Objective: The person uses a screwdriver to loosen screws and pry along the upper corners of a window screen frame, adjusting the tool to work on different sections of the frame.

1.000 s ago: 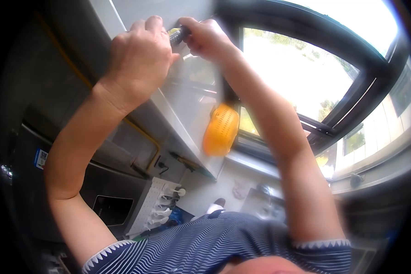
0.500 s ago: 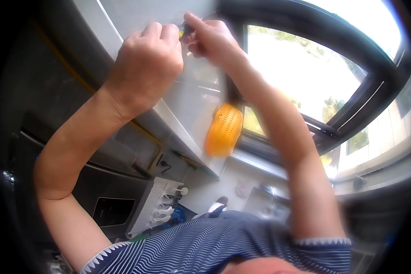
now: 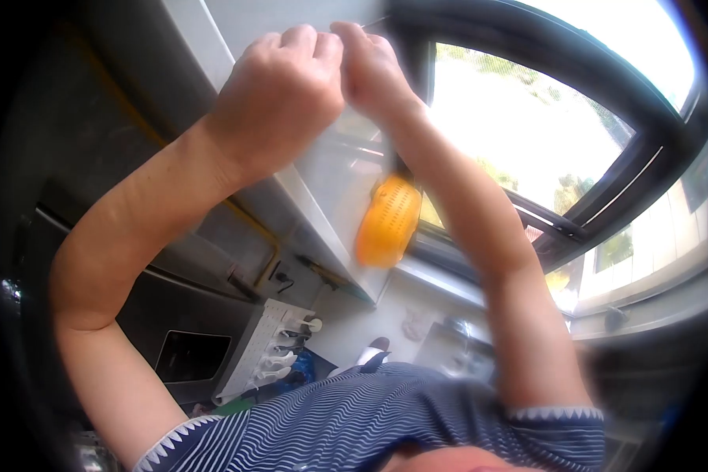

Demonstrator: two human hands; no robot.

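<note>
Both of my hands are raised at the top of the view, side by side and touching or nearly so. My left hand (image 3: 285, 90) has its fingers curled and its back toward me. My right hand (image 3: 372, 72) is closed beside it, thumb side toward the left hand. Whatever lies between the fingers is hidden behind them. Below the hands, an orange perforated basket (image 3: 390, 222) is near the window frame, beside a pale glossy surface (image 3: 334, 169).
A dark-framed window (image 3: 645, 118) fills the upper right. At the left are a dark appliance (image 3: 145, 315) and a yellow pipe (image 3: 252, 224). Lower down, a white pegboard (image 3: 252, 350) holds several utensils. A foot (image 3: 380, 344) shows near the floor.
My left hand has moved right, up against my right hand, which has also shifted slightly right. The small dark object with a yellow part, seen between them before, is now hidden.
</note>
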